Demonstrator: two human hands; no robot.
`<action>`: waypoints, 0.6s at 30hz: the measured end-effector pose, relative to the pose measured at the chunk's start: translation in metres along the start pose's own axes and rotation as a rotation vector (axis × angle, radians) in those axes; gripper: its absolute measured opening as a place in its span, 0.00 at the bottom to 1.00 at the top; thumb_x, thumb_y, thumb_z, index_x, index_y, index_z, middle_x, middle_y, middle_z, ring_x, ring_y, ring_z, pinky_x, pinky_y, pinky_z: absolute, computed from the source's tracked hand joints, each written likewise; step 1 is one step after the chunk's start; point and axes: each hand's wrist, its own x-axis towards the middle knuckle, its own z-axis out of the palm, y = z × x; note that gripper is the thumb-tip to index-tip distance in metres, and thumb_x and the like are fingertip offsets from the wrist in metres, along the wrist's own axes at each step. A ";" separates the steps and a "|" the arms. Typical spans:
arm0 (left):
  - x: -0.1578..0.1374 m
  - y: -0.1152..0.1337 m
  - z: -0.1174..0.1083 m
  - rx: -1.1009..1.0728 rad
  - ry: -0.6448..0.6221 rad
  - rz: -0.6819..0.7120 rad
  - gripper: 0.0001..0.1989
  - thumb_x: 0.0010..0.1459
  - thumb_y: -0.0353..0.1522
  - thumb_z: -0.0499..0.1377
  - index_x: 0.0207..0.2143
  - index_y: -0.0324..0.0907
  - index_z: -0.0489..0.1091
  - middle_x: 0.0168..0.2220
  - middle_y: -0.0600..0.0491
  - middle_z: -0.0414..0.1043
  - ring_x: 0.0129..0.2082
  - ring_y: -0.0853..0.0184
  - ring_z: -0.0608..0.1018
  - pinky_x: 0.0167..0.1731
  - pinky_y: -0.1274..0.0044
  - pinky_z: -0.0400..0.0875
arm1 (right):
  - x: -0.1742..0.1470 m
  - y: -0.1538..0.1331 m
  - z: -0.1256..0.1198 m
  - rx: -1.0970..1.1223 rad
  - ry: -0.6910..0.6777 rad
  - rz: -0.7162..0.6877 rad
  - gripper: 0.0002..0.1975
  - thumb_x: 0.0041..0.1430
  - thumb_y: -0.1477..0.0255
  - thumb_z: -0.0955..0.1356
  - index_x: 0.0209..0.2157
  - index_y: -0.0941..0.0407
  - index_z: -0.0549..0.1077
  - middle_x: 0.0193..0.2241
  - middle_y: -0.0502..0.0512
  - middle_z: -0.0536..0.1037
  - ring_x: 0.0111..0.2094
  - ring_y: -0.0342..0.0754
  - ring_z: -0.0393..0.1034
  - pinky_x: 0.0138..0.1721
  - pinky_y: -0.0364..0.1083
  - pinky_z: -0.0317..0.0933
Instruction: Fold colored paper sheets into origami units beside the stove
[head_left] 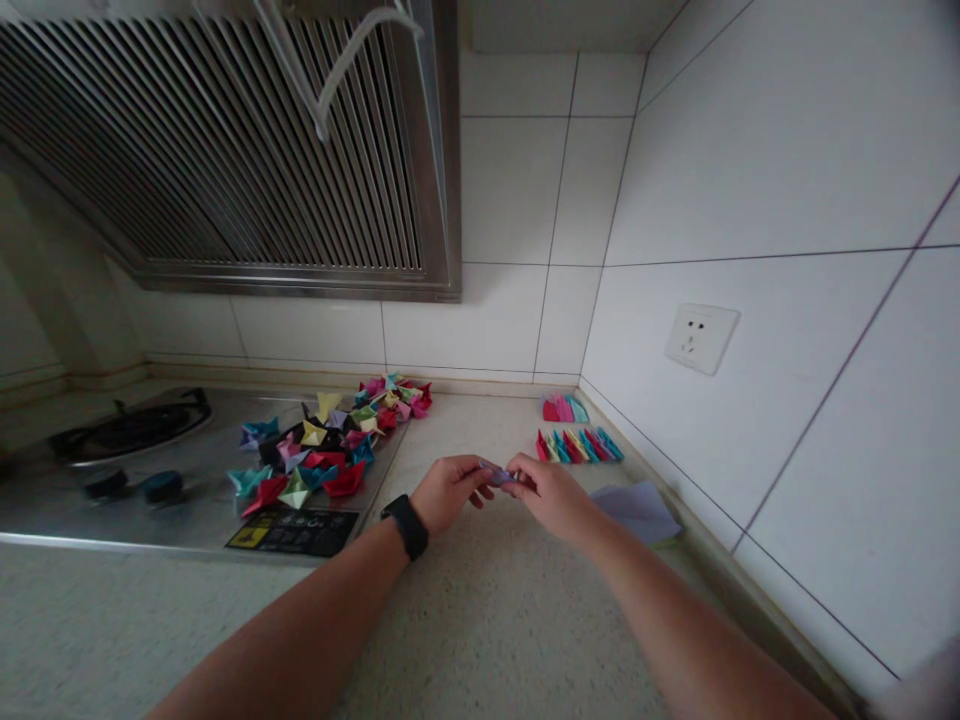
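A small piece of folded purple paper (496,476) is pinched between my two hands, a little above the countertop. My left hand (451,488), with a black watch on the wrist, grips its left end between thumb and fingers. On the other end, the fingertips of my right hand (546,490) are closed. The fingers cover much of the paper, so its exact folded shape cannot be made out. Flat sheets of purple paper (639,510) lie on the counter to the right, partly behind my right forearm.
Many colourful folded paper pieces (322,455) are heaped on the steel gas stove (202,510) at left. A row of folded papers (579,446) and a small group (564,408) stand near the corner. The range hood (442,200) hangs above; a socket (702,338) is on the right wall.
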 end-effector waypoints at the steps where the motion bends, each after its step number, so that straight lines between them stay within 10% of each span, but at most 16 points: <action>1: 0.000 0.000 0.001 -0.004 0.011 0.004 0.16 0.60 0.38 0.54 0.39 0.34 0.73 0.32 0.47 0.73 0.29 0.68 0.75 0.24 0.79 0.70 | 0.001 0.000 0.000 0.012 -0.002 -0.003 0.09 0.60 0.65 0.64 0.33 0.58 0.68 0.25 0.47 0.71 0.26 0.33 0.61 0.29 0.33 0.46; 18: 0.011 -0.016 -0.013 -0.203 0.153 -0.097 0.19 0.57 0.43 0.55 0.40 0.35 0.67 0.35 0.45 0.71 0.29 0.69 0.74 0.21 0.81 0.69 | -0.003 -0.007 -0.011 -0.160 0.078 -0.090 0.10 0.63 0.69 0.60 0.42 0.56 0.68 0.35 0.52 0.72 0.35 0.36 0.65 0.36 0.36 0.54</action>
